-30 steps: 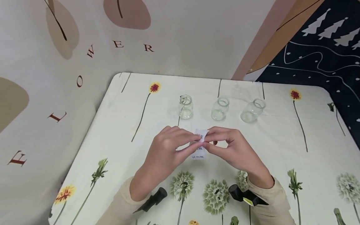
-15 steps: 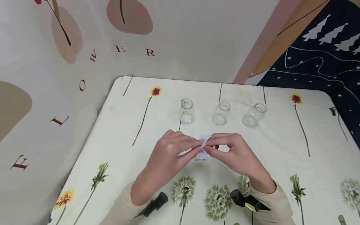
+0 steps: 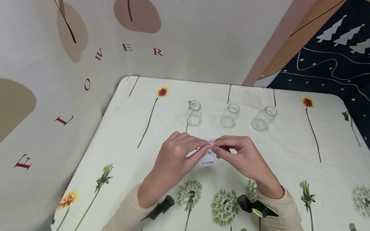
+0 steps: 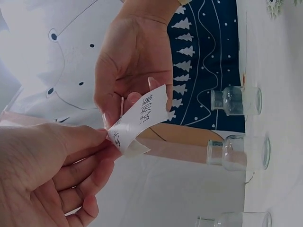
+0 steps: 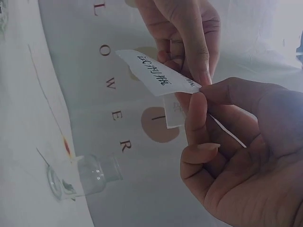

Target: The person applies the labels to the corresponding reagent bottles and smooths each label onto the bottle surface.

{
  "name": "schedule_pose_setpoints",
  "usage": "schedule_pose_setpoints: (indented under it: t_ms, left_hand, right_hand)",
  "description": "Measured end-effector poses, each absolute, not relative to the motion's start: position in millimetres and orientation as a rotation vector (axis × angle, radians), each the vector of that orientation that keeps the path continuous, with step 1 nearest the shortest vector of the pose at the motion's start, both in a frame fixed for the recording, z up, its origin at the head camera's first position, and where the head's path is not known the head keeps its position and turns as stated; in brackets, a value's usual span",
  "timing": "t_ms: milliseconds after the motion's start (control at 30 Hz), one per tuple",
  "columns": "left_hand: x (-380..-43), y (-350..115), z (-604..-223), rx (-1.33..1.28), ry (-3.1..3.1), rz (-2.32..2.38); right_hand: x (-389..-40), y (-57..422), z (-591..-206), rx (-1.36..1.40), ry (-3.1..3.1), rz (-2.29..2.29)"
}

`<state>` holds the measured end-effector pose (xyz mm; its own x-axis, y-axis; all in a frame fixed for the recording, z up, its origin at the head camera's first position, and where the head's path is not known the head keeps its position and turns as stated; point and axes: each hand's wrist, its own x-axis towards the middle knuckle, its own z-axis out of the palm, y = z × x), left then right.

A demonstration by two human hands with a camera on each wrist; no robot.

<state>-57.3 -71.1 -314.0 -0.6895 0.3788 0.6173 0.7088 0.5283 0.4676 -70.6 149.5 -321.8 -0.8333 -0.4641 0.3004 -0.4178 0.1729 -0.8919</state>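
Note:
Both hands meet at a strip of white paper labels [image 3: 207,161] with dark handwritten-looking characters, held up over the table. My left hand [image 3: 177,153] pinches it between thumb and index finger from the left. From the right, my right hand [image 3: 245,154] pinches it at nearly the same spot, thumb tip close to the left one. In the left wrist view the strip [image 4: 142,113] bends at the pinch, with one printed part spreading out and a smaller flap behind. The right wrist view shows the strip [image 5: 154,75] with another piece hanging below. The fingertips hide the pinched part.
Three small clear glass jars without lids stand in a row beyond the hands: a left jar [image 3: 195,114], a middle jar [image 3: 230,116] and a right jar [image 3: 263,118]. A flower-print cloth [image 3: 121,134] covers the table. Printed fabric [image 3: 202,41] hangs behind it.
The strip's upper end, which showed above the fingertips, is now mostly hidden behind them. The pinching fingertips have drawn closer together. The whole head view has shifted slightly.

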Motion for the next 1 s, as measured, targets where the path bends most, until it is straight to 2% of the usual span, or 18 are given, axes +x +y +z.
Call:
schedule_pose_setpoints:
  t_ms: [433,1000]
  left_hand:
    - [-57.5,-70.7,-315.0,-0.855,-2.356,-0.98]
    - [-56.5,-73.0,-311.9,-0.757,-2.403,-0.983]
  right_hand:
    - [-68.3,143.3,-318.1,-0.493,2.376,-1.69]
    - [-66.3,141.7,-316.8,-0.429,2.399,-1.654]
